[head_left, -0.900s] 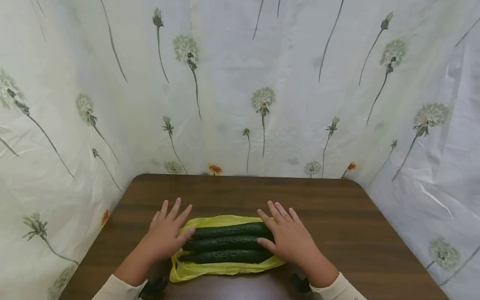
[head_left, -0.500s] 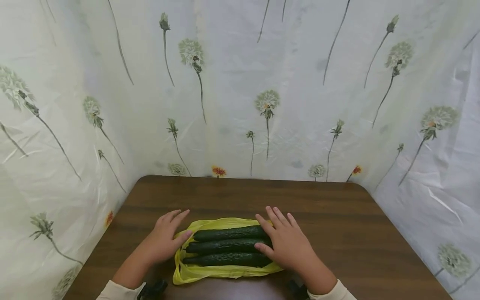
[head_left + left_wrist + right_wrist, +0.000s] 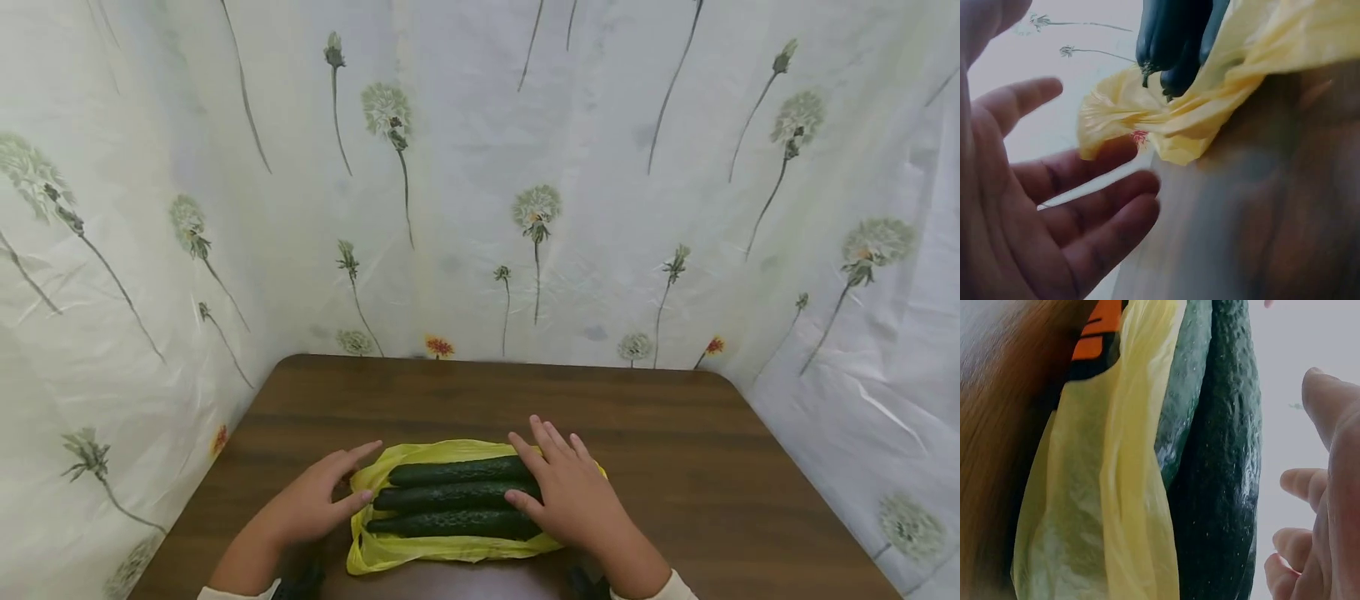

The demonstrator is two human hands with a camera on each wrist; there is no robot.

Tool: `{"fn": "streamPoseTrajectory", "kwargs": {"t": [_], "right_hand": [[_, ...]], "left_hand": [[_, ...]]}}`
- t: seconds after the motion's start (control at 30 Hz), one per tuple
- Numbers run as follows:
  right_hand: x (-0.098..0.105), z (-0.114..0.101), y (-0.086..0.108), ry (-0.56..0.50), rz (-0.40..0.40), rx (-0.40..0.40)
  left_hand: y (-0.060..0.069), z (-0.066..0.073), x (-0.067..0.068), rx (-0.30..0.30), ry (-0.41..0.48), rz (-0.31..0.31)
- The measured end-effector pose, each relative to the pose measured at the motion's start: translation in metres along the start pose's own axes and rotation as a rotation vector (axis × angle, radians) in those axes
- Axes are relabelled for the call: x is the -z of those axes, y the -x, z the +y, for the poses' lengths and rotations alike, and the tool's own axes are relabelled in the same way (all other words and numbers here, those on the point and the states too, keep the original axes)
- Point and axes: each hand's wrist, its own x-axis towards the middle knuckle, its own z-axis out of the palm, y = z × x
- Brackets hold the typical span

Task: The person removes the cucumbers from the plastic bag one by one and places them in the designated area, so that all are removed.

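Three long dark-green cucumbers point(image 3: 453, 497) lie side by side on a spread yellow plastic bag point(image 3: 427, 550). At the bag's left end is my left hand point(image 3: 311, 500), palm turned toward it, thumb apart from loosely bent fingers. In the left wrist view, the bag's gathered edge point(image 3: 1166, 125) overlaps one fingertip; contact cannot be told. My right hand point(image 3: 573, 500) is over the cucumbers' right ends and hides them, its fingers spread. The right wrist view has that hand point(image 3: 1335, 506) apart from the cucumbers point(image 3: 1222, 456), holding nothing.
A dark brown wooden table point(image 3: 690, 450) bears the bag. Behind it and at both sides hangs a white sheet point(image 3: 465, 208) with a dandelion print. An orange and black print point(image 3: 1100, 337) marks the bag's side in the right wrist view.
My left hand has moved a little left and nearer me, turning its palm toward the bag with fingers drawn together. My right hand stays nearly in place. The head view has shifted slightly.
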Motion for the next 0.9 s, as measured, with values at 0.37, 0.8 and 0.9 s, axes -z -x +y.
{"fn": "streamPoseTrajectory", "kwargs": {"t": [0.37, 0.8, 0.9], "right_hand": [[-0.004, -0.002, 0.004, -0.023, -0.005, -0.009], [-0.006, -0.018, 0.0, -0.067, 0.043, 0.072], [-0.008, -0.022, -0.001, -0.056, 0.044, 0.079]], "left_hand": [[0.002, -0.006, -0.015, 0.004, 0.299, -0.048], [0.01, -0.02, -0.012, 0.076, 0.409, -0.031], [0.01, -0.02, -0.013, 0.063, 0.406, -0.019]]}}
